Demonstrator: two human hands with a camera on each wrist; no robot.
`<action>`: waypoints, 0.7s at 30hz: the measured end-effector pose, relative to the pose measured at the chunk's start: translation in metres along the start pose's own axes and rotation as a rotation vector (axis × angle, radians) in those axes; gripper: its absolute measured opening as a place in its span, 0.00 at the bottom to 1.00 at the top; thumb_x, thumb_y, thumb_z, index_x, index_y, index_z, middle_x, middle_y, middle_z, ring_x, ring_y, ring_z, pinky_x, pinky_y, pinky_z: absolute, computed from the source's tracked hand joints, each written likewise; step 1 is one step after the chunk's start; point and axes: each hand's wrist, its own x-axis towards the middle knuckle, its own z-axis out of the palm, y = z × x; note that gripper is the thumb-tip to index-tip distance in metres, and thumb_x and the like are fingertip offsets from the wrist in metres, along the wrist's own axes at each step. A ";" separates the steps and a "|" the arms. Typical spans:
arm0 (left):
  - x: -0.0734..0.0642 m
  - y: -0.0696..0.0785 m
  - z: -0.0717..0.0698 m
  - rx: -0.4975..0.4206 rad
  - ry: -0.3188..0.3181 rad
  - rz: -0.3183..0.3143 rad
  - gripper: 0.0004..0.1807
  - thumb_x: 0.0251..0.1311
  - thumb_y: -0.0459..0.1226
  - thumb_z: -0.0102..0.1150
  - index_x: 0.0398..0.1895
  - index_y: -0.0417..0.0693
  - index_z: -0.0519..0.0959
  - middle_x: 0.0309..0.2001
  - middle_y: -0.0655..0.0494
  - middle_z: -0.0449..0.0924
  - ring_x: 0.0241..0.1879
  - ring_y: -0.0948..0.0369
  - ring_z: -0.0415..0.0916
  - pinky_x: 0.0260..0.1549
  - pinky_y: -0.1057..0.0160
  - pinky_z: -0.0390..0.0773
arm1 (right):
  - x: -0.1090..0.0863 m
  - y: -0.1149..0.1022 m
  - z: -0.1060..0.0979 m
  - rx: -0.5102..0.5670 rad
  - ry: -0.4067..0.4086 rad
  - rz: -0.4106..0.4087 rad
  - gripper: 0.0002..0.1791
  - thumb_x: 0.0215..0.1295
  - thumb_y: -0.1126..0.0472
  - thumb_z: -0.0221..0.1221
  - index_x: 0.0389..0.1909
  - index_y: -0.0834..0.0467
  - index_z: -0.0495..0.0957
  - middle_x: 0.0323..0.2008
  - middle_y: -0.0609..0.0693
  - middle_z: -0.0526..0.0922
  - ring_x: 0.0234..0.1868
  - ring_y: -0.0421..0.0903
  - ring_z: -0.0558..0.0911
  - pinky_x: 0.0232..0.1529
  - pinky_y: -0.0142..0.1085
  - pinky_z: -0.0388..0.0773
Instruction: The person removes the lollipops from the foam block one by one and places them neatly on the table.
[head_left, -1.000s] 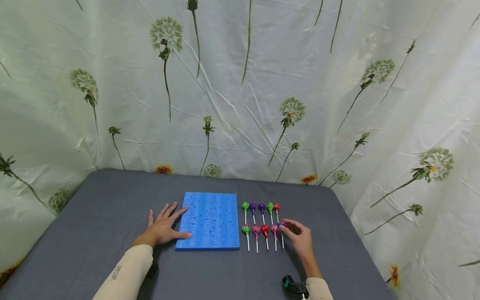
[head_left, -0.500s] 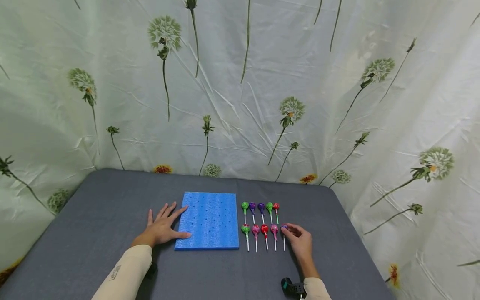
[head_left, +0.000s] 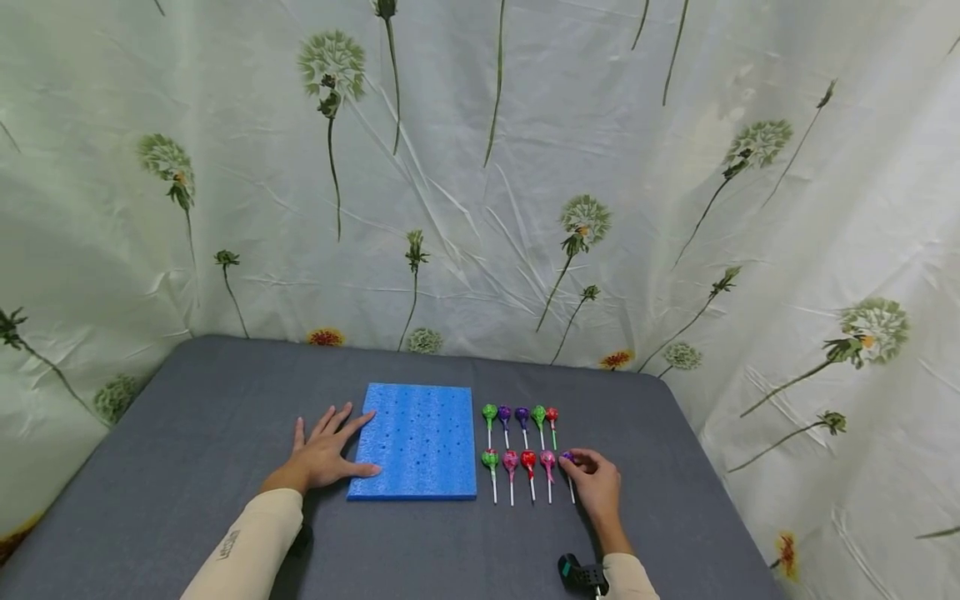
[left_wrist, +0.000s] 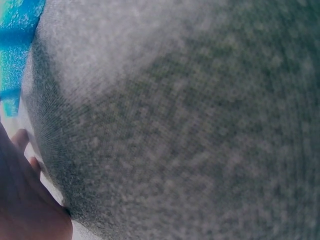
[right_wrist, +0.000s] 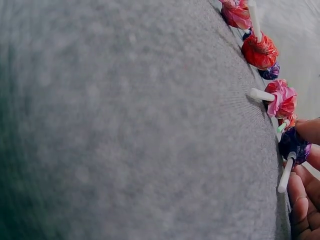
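A purple-wrapped lollipop (right_wrist: 289, 144) is pinched by its candy head between the thumb and fingers of my right hand (head_left: 602, 492). Its white stick points toward me, in the head view at the right end of the nearer lollipop row. Beside it lies a pink lollipop (head_left: 547, 460), with a red lollipop (head_left: 528, 460) further left. My left hand (head_left: 318, 458) spreads its fingers at the left side of a blue foam board (head_left: 423, 446) dotted with small holes. The thumb and index finger rest on the board's edge. Only part of that hand shows in the left wrist view.
Two rows of lollipops lie right of the board, a green lollipop (head_left: 490, 460) leading the nearer row and a red lollipop (head_left: 552, 414) ending the farther one. A grey cloth (head_left: 420, 550) covers the table. Behind hangs a flower-printed curtain (head_left: 465, 167).
My right hand has shifted the purple lollipop slightly right and toward me, away from the pink one, and its stick now slants. The left hand stays on the board.
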 end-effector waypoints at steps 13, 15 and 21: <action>-0.001 -0.001 -0.001 0.011 -0.001 0.001 0.58 0.42 0.71 0.62 0.74 0.55 0.56 0.74 0.35 0.44 0.72 0.34 0.34 0.59 0.29 0.19 | -0.003 0.001 0.000 0.029 -0.020 0.011 0.14 0.56 0.63 0.69 0.41 0.65 0.82 0.33 0.54 0.83 0.29 0.40 0.74 0.27 0.29 0.68; -0.001 -0.001 -0.001 0.016 -0.002 -0.001 0.58 0.42 0.71 0.62 0.74 0.55 0.56 0.74 0.36 0.44 0.72 0.35 0.34 0.59 0.29 0.19 | -0.003 0.001 -0.001 0.054 -0.019 0.017 0.14 0.56 0.63 0.69 0.41 0.65 0.82 0.34 0.55 0.83 0.30 0.40 0.74 0.28 0.29 0.69; -0.002 0.000 0.001 -0.003 0.009 0.014 0.57 0.43 0.69 0.63 0.74 0.55 0.56 0.74 0.36 0.44 0.72 0.35 0.35 0.60 0.29 0.20 | -0.005 0.008 -0.005 0.146 0.002 0.025 0.15 0.58 0.62 0.68 0.43 0.66 0.81 0.38 0.58 0.83 0.32 0.38 0.74 0.32 0.27 0.70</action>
